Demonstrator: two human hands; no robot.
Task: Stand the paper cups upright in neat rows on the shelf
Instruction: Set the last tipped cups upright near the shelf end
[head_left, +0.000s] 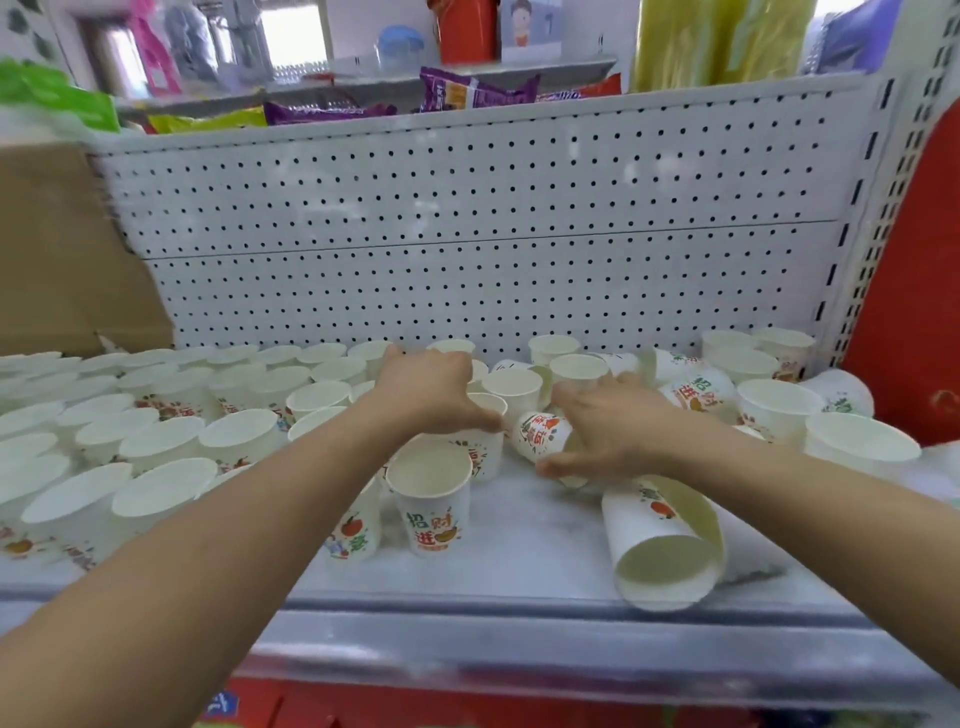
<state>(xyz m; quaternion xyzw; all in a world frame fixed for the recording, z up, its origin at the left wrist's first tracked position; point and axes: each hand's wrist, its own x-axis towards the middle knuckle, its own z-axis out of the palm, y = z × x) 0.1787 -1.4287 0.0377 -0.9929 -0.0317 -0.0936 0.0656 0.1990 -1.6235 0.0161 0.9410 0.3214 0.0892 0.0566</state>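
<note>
Head view: right fingers (571, 400) clasp a tipped white cup (537, 434) (fruit-printed); left fingers (415, 364) spread.

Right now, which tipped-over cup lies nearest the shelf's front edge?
The front-right cup, mouth toward the camera; the tipped cup in the right hand lies farther back.

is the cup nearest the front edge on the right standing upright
No, that paper cup lies on its side on the shelf, open mouth toward the camera.
</note>
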